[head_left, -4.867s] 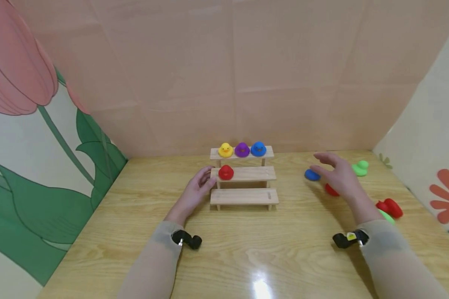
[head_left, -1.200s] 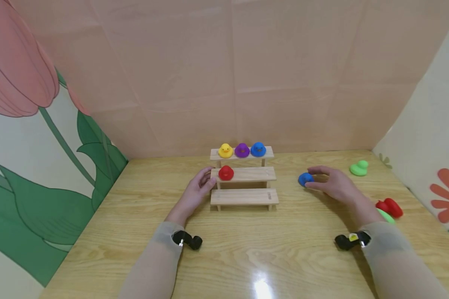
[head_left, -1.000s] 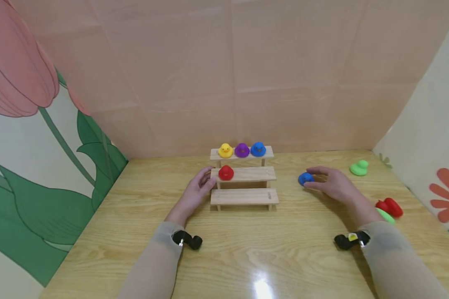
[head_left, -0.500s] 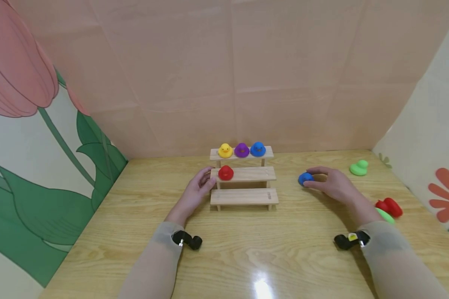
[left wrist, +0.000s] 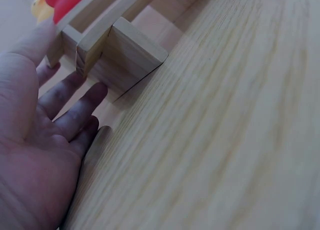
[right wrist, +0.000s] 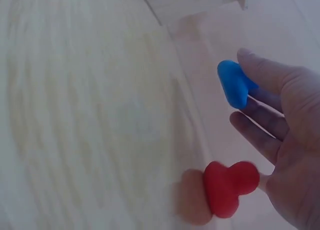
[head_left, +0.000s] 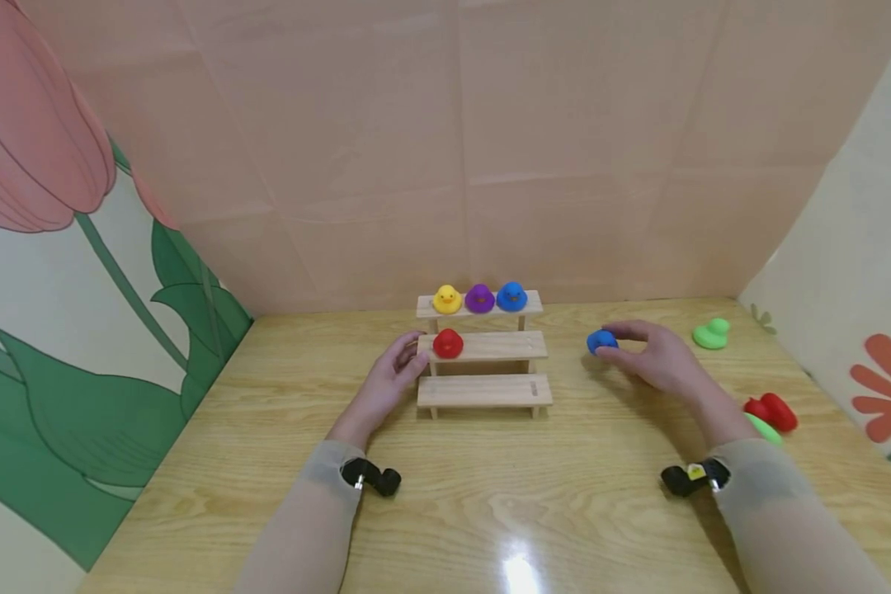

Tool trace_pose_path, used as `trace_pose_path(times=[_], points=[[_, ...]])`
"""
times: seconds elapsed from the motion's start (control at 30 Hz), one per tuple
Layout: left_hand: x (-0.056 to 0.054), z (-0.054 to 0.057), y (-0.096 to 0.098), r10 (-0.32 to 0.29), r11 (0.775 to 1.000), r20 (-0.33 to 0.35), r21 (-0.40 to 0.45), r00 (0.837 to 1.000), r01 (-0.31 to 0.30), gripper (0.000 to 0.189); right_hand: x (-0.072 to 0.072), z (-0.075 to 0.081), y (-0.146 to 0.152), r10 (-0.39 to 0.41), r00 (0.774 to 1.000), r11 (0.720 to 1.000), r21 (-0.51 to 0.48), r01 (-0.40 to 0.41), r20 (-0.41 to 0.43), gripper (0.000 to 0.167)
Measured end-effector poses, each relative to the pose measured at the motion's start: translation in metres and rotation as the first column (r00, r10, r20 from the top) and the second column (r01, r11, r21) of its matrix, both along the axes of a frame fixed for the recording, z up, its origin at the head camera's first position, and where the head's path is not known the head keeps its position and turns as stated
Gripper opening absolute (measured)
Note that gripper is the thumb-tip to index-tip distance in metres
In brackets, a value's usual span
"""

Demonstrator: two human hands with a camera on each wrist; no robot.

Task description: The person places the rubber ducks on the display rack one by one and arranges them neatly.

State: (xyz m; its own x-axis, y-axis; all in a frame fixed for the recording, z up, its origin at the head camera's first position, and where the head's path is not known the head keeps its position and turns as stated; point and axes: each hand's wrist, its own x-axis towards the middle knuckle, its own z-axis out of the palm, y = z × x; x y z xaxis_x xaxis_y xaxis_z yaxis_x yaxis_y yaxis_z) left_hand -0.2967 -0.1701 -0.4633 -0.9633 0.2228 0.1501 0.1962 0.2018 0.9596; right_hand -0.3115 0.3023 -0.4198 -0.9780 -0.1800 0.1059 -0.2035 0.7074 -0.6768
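Observation:
My right hand (head_left: 661, 359) pinches a blue rubber duck (head_left: 602, 342) between thumb and fingers, to the right of a three-tier wooden shelf (head_left: 483, 390). In the right wrist view the blue duck (right wrist: 233, 83) is raised off the table, its tail end toward the palm. A red duck (right wrist: 225, 189) stands on the table close below that hand; in the head view the hand hides it. My left hand (head_left: 391, 378) rests at the left end of the shelf's middle tier, fingers loosely extended against the wood (left wrist: 107, 45). Beside its thumb sits another red duck (head_left: 448, 343).
Yellow (head_left: 447, 299), purple (head_left: 479, 299) and blue (head_left: 512, 296) ducks line the top tier. On the table's right side lie a green duck (head_left: 711, 333), a tipped red duck (head_left: 772, 411) and a partly hidden green one (head_left: 764, 428). A pinkish backdrop (head_left: 460, 165) stands behind the table.
My right hand came down from farther right and back, took hold of the blue duck, turned it, and has just lifted it slightly. The left hand has stayed at the shelf.

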Motion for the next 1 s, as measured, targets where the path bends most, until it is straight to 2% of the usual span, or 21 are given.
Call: trace_pose_path(times=[0.13,0.4,0.67,1.0], points=[[0.000,0.000,0.000,-0.001,1.000,-0.002,-0.008,1.000,0.001,0.071,0.006,0.010,-0.008,-0.009,1.000,0.999,-0.035,0.009,-0.006,0.082],[0.000,0.000,0.000,0.009,1.000,0.009,-0.017,1.000,-0.009,0.074,0.017,0.028,-0.024,0.000,0.997,0.995,-0.098,-0.007,-0.076,0.068],[0.000,0.000,0.001,0.009,1.000,0.016,-0.015,1.000,-0.008,0.076,0.024,0.039,-0.033,0.024,0.994,0.988,-0.151,-0.040,-0.103,0.064],[0.000,0.000,0.000,0.008,1.000,0.013,-0.014,1.000,-0.007,0.074,0.037,0.053,-0.050,0.070,0.988,0.983,-0.157,-0.092,-0.138,0.060]])
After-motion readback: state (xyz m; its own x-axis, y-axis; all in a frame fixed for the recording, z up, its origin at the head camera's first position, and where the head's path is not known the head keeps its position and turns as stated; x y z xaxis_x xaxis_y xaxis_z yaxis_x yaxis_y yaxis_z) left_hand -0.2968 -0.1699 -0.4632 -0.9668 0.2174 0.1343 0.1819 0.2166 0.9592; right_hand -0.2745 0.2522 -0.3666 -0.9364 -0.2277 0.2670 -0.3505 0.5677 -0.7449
